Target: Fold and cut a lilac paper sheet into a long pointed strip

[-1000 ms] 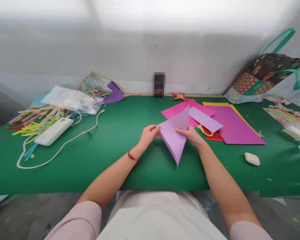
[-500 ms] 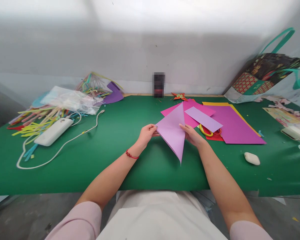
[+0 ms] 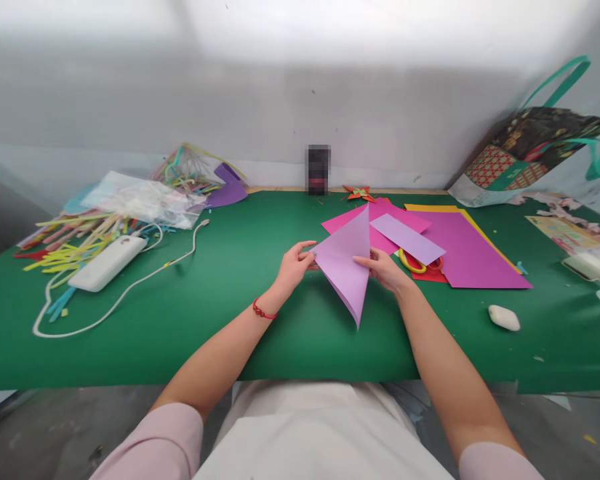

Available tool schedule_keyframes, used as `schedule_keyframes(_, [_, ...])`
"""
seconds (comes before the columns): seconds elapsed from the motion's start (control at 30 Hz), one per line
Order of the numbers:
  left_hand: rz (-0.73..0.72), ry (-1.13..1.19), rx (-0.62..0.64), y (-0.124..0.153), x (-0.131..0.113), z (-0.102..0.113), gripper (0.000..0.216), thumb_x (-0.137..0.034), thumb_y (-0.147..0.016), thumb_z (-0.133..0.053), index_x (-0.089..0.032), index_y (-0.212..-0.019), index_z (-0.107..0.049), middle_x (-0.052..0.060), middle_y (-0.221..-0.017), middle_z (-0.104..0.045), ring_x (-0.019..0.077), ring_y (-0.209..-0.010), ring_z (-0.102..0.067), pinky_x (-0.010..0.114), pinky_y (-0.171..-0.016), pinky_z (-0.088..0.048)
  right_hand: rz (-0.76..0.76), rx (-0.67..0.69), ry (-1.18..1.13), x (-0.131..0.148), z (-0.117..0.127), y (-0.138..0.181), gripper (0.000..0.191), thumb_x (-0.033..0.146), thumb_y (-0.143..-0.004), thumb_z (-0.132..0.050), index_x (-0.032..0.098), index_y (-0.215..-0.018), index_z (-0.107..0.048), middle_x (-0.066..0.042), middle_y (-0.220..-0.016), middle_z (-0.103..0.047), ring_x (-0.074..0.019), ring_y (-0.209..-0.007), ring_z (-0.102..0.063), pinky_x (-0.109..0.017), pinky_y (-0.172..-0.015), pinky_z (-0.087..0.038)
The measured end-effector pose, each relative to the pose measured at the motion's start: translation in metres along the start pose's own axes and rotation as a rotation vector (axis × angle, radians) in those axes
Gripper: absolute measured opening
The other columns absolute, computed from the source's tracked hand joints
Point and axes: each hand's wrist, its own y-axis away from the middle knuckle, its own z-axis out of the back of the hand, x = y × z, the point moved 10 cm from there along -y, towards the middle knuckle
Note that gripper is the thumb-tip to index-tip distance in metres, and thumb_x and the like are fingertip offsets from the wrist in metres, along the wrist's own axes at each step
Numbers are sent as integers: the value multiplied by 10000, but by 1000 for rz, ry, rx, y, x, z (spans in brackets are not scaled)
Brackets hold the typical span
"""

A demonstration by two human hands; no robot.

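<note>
Held up over the green table (image 3: 220, 353) is a lilac sheet of paper (image 3: 343, 260), folded into a triangle with one point toward the left. My left hand (image 3: 296, 263) pinches that left corner. On the other side my right hand (image 3: 380, 267) grips the long edge, its thumb lying across the front and its other fingers partly hidden behind the paper. Beyond my right hand a lilac paper strip (image 3: 407, 237) rests on magenta paper (image 3: 343, 220) and over scissors with yellow and red handles (image 3: 414, 263).
On the left lie a white power bank (image 3: 109, 263) with a cable, paper strips (image 3: 70, 250) and a clear plastic bag (image 3: 145, 200). Purple sheets (image 3: 480, 257), a white case (image 3: 504, 317) and a patterned bag (image 3: 520, 157) are on the right. A red-orange paper star (image 3: 359, 193) sits by the wall.
My right thumb has slid left, further over the face of the lilac paper. The paper's lower tip has shifted slightly left and its sides curve more.
</note>
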Motion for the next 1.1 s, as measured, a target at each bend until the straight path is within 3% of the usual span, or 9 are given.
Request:
schedule_keyframes(0.23, [-116, -25, 87, 0, -5, -9, 276, -232, -755, -628, -167, -1023, -627, -26, -616, -634, 144, -645, -655, 290, -658, -578, -18, -7, -54, -6, -11, 0, 468, 350, -512, -838, 195, -926, -688, -85, -1034, -719, -264, -937, -662, -363, -810, -525])
schedule_keyframes(0.5, [-243, -45, 190, 8, -21, -20, 382, -381, -740, -685, -174, -1058, -640, 0, -694, -665, 152, -693, -656, 283, -653, -582, -54, 46, -116, -7, -11, 1, 459, 347, -501, -837, 187, -904, -684, -80, -928, -731, -246, -807, -677, -352, -726, -525])
schedule_keyframes(0.63, [-293, -26, 190, 11, -29, -20, 410, -404, -659, -763, -188, -1000, -687, 25, -785, -691, 149, -717, -642, 275, -659, -570, -46, 63, -126, -6, -11, 2, 468, 352, -501, -838, 190, -911, -679, -76, -912, -728, -235, -769, -672, -339, -688, -519])
schedule_keyframes(1.1, [-213, 46, 158, 9, -22, -16, 389, -403, -588, -809, -192, -909, -751, 14, -732, -674, 104, -617, -567, 272, -667, -514, -33, 67, -118, -5, -14, 4, 535, 370, -472, -847, 196, -948, -675, -80, -971, -721, -249, -837, -669, -353, -739, -521])
